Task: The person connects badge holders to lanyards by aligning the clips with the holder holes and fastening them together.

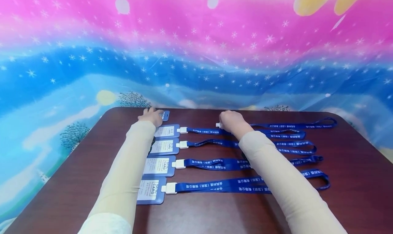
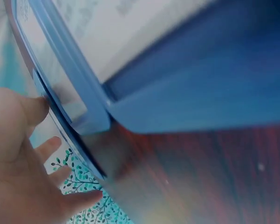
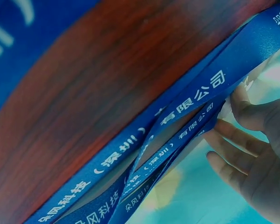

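Note:
My left hand (image 1: 150, 116) is at the far left of the table, with its thumb and fingers at a blue ID card holder (image 1: 166, 116). In the left wrist view the thumb (image 2: 37, 111) touches that holder's edge; the other visible fingers are spread apart, and one finger is hidden. My right hand (image 1: 231, 122) pinches the white clip (image 1: 218, 125) of the farthest blue lanyard (image 1: 294, 126). Its strap trails rightward along the table. In the right wrist view the thumb and index finger meet around the clip (image 3: 227, 108), partly behind the strap.
Several card holders (image 1: 159, 166) with white clips (image 1: 180, 164) and blue lanyards (image 1: 202, 186) lie in rows nearer me, straps toward the right. My forearms cross over them. The brown table's (image 1: 196, 213) far edge lies just beyond my hands, before a patterned cloth (image 1: 196, 56).

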Demonstrator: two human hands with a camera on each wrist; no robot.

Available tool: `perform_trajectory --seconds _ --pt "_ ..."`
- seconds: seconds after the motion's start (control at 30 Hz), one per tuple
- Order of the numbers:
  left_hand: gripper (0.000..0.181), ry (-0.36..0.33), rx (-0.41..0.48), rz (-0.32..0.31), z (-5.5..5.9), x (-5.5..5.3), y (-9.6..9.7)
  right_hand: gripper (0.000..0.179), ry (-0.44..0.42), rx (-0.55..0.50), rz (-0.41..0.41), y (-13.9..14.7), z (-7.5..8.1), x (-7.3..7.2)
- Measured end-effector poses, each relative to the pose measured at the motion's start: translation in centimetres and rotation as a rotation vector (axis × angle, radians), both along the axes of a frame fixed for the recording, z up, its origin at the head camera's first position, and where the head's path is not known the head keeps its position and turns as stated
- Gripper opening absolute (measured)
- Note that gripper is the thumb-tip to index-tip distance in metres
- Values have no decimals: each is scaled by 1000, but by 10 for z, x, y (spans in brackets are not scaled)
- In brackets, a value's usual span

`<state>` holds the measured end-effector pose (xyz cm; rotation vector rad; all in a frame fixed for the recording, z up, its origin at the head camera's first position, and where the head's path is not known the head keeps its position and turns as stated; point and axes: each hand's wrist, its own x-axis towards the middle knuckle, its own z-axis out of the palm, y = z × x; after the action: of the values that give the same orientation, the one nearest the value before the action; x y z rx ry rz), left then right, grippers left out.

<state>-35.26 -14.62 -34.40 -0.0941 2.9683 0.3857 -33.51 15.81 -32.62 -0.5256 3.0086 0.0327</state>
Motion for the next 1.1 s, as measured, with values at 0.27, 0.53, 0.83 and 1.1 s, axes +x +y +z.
perform_trajectory --seconds 0.27,0.53,0.83,1.1 --pt "55 -50 81 -3 13 20 11 14 31 16 12 1 0 1" --pt "55 -110 132 -19 14 25 15 15 16 7 15 -2 1 0" --pt "52 10 135 -7 7 19 26 13 7 -3 4 -3 0 -4" --pt "55 15 8 -85 3 15 32 19 -73 -126 -15 11 4 -5"
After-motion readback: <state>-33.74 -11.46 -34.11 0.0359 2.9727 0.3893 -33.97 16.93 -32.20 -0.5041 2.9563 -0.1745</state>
